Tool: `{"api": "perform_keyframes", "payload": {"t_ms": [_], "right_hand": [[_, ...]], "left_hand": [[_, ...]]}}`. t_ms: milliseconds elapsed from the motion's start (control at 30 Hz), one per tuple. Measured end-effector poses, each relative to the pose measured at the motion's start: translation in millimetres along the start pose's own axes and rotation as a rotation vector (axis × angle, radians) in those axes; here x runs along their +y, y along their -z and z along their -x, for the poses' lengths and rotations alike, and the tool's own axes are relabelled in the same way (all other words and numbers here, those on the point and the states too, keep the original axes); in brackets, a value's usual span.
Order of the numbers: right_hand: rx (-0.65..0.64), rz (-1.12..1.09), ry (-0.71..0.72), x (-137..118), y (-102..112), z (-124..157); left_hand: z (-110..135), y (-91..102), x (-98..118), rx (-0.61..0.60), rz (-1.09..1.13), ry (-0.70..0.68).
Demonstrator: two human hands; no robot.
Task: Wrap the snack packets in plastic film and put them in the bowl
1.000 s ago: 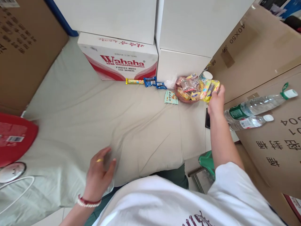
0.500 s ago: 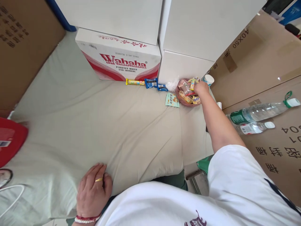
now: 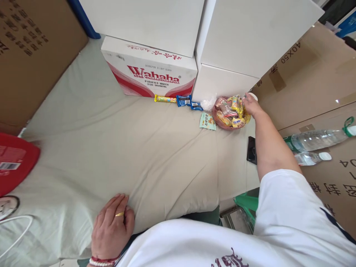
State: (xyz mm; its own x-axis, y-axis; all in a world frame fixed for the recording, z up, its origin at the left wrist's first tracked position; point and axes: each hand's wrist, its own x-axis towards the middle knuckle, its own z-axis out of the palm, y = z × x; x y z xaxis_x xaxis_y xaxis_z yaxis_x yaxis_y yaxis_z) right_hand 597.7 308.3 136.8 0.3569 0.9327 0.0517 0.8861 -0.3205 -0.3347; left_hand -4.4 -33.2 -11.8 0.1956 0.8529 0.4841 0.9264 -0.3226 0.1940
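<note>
My right hand (image 3: 251,105) reaches far out to the right edge of a reddish bowl (image 3: 222,124) heaped with wrapped snacks (image 3: 230,112). Its fingers curl at the bowl's rim, beside a white cup (image 3: 253,96); what they hold, if anything, is hidden. My left hand (image 3: 112,229) lies flat on the near edge of the pale green cloth (image 3: 116,148), fingers stretched out, a gold ring on one finger and a red and white bracelet at the wrist. It holds nothing.
A green snack packet (image 3: 207,121), two blue packets (image 3: 184,100) and a yellow bar (image 3: 165,99) lie by a Wahaha carton (image 3: 151,72). White boxes (image 3: 244,40) stand behind. Water bottles (image 3: 319,139) lie on cardboard boxes at right. A black phone (image 3: 251,150) and a red object (image 3: 13,161) are nearby.
My right hand, which held a yellow snack packet above the bowl, went down into the bowl and now sits at its right rim. My left hand dropped flat onto the cloth.
</note>
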Motion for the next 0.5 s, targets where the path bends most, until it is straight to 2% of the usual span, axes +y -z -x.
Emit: {"api": "perform_keyframes", "payload": {"t_ms": [100, 267, 400, 500], "right_hand": [[-0.065, -0.039, 0.026, -4.0, -21.6, 3.2], [-0.004, -0.036, 0.069, -9.2, -43.4, 6.8], [-0.032, -0.05, 0.084, -4.7, -42.1, 6.7], [-0.028, -0.061, 0.133, -2.9, -29.8, 0.2]], "left_hand": [[2.6, -2.1, -0.9, -0.001, 0.006, 0.017], [3.1, -3.4, -1.1, -0.011, -0.023, 0.002], [2.2, -3.7, -0.1, -0.021, -0.02, 0.003], [2.6, -4.1, 0.8, -0.026, 0.005, 0.029]]}}
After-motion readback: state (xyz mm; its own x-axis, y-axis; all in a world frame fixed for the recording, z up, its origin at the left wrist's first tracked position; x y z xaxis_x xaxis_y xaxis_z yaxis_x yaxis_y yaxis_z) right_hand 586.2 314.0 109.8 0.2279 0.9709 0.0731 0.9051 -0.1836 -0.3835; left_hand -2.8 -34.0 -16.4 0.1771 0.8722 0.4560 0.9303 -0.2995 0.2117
